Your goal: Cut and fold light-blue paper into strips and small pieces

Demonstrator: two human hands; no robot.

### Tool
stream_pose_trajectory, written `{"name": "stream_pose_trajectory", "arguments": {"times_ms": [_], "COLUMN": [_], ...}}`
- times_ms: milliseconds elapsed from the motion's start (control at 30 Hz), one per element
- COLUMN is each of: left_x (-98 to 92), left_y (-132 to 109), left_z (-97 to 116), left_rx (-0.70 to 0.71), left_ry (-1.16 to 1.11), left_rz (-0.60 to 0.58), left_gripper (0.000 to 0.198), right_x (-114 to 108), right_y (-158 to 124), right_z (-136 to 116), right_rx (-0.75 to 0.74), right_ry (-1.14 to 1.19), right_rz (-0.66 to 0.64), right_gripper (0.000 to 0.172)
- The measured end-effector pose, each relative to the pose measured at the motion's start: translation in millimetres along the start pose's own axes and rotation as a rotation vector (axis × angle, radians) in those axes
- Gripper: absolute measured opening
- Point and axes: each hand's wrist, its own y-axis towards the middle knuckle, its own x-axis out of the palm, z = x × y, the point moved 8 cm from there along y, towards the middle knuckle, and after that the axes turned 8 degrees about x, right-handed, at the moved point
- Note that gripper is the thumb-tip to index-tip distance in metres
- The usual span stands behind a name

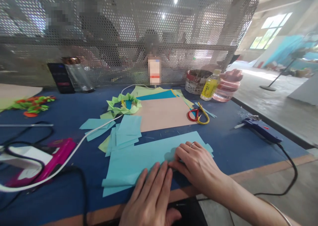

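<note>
A large light blue sheet of paper (139,158) lies at the front of the blue table, with a narrow strip folded up along its near edge. My left hand (151,193) rests flat on that fold, fingers stretched out. To its right, my right hand (198,161) has its fingers curled over the near part of the sheet, the thumb at the edge. The paper under the right palm is hidden. Small light blue paper pieces (129,128) are stacked at the sheet's far left corner. Beyond the sheet lies beige paper (164,113), with red-and-yellow-handled scissors (203,115) at its right end.
A green folded-paper ring (137,106) sits behind the stack. At right are a glue gun (263,130) with its cord, a yellow-labelled bottle (210,87) and a pink bottle (227,87). A magenta object (61,151) and cables lie left. A perforated panel (124,54) stands behind.
</note>
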Motion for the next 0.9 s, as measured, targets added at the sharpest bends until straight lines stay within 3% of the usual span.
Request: {"name": "stream_pose_trajectory", "arguments": {"times_ms": [133, 500, 900], "left_x": [3.4, 2.1, 8.8], "left_y": [-1.9, -2.4, -6.8], "left_z": [4.7, -6.7, -1.3], "left_rx": [-0.039, -0.115, -0.106], "left_ry": [0.033, 0.013, 0.051], "left_rz": [-0.008, -0.035, -0.056], "left_gripper": [0.076, 0.065, 0.081], "right_x": [0.1, -1.9, 0.9], "right_y": [0.0, 0.4, 1.6], "right_z": [0.4, -1.6, -1.5], "right_rx": [-0.001, -0.020, 0.010], "right_ry": [0.014, 0.002, 0.011], "right_rz": [0.007, -0.006, -0.028], "right_gripper": [0.025, 0.025, 0.026]}}
